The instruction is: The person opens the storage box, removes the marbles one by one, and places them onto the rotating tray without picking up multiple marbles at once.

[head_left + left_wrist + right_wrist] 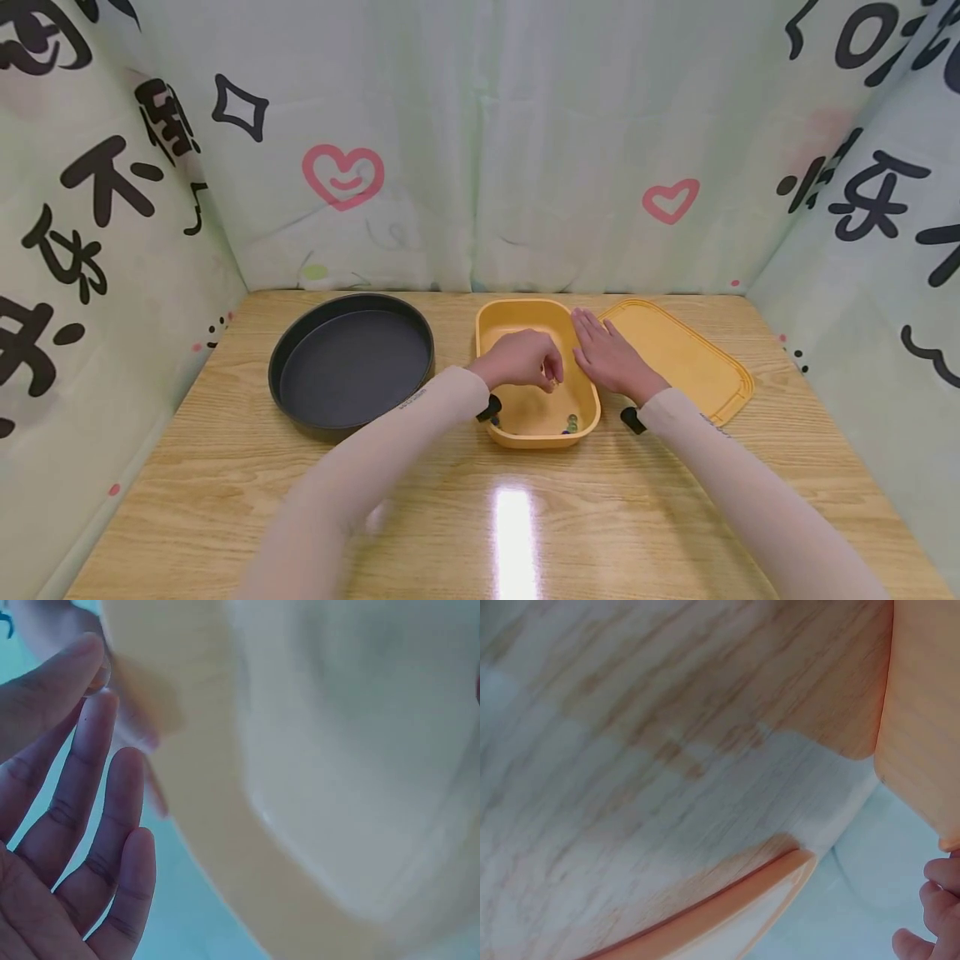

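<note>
My left hand (527,360) is over the yellow plastic container (525,417). It pinches a small glass marble (99,678) between thumb and fingertips, while its other fingers are loosely spread in the left wrist view. A few more marbles (572,423) lie on the container's floor near the front right corner, and a dark one is at the front left. My right hand (611,354) rests along the container's right rim, its fingers straight and together. In the right wrist view only some fingertips (941,896) show, beside the container's wall.
A round black pan (348,367) stands on the wooden table (442,517) to the left of the container. The yellow lid (671,350) lies flat to the right, partly behind my right hand. A printed curtain (480,167) encloses the back and both sides.
</note>
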Motion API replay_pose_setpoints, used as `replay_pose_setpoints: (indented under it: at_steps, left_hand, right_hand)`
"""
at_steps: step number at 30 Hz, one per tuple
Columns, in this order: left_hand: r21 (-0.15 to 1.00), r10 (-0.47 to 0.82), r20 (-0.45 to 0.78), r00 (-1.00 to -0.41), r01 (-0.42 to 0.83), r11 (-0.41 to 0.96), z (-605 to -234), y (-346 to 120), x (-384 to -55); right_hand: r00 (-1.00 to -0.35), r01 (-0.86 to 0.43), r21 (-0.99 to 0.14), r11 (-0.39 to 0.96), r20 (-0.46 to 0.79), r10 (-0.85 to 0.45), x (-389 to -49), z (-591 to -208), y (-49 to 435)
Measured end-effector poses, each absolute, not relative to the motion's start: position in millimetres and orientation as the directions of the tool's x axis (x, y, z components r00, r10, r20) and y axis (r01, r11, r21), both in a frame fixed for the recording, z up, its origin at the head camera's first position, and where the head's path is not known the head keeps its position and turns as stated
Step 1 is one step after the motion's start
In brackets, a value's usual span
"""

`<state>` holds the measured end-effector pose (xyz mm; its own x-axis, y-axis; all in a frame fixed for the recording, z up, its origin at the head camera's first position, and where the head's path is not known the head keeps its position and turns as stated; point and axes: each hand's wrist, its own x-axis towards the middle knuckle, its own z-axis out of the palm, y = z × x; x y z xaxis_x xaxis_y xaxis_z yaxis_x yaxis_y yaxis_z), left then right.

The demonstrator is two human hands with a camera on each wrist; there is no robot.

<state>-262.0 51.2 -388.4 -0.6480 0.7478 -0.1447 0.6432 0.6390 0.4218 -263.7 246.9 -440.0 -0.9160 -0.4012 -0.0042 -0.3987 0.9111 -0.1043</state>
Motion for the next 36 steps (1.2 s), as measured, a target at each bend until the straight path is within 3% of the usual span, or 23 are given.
replay_pose_setpoints:
  at_steps: [16, 28, 36]
  left_hand:
    - [0.505, 0.691, 0.015, -0.723, 0.602, 0.619, -351, -35, -248]
    - [0.649, 0.527, 0.155, -0.835, 0.489, 0.584, -349, -110, -249]
    - [0.701, 0.433, 0.180, -0.883, 0.424, 0.574, -356, -145, -254]
  right_hand:
    - [-0.910, -0.413, -0.101, 0.905, -0.001, -0.415, -264, -442, 247]
    - [-0.910, -0.411, -0.129, 0.903, -0.009, -0.415, -264, -443, 248]
    - [-0.907, -0.418, -0.118, 0.901, -0.003, -0.421, -264, -442, 248]
